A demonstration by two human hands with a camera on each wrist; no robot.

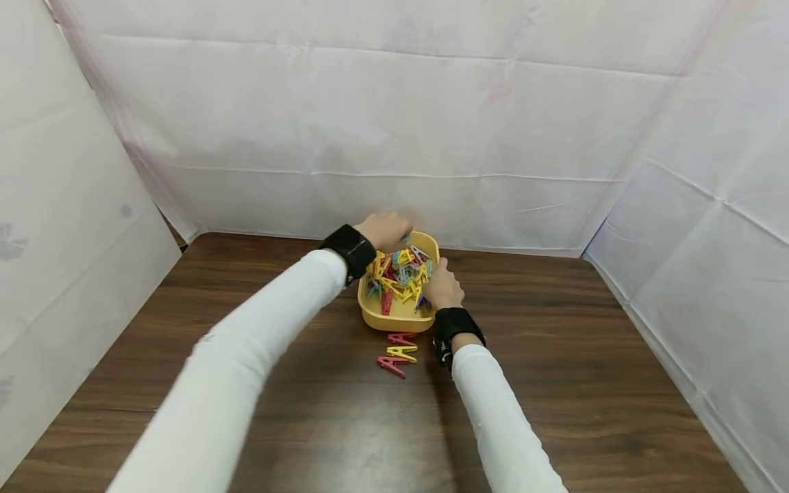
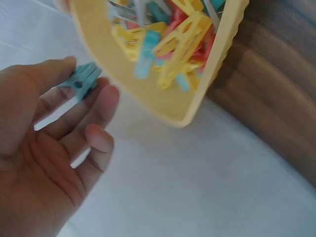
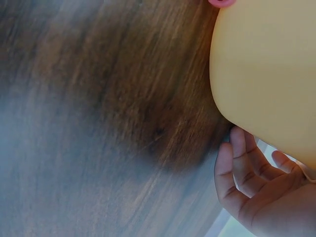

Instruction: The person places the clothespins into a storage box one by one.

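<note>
In the left wrist view the yellow bowl (image 2: 173, 106) is cut off at the top edge, and the left hand (image 2: 44, 148) hides part of a light-blue clothespin (image 2: 79, 83). The right wrist view is blurred — the right hand (image 3: 256, 192) runs off the lower corner.

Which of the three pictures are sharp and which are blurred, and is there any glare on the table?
Head view: fairly sharp, with a pale glare patch on the table near the bottom edge. Left wrist view: soft; the left hand and the blue peg it holds are slightly blurred, as is the yellow bowl. Right wrist view: blurriest, wood grain smeared, right hand soft.
</note>
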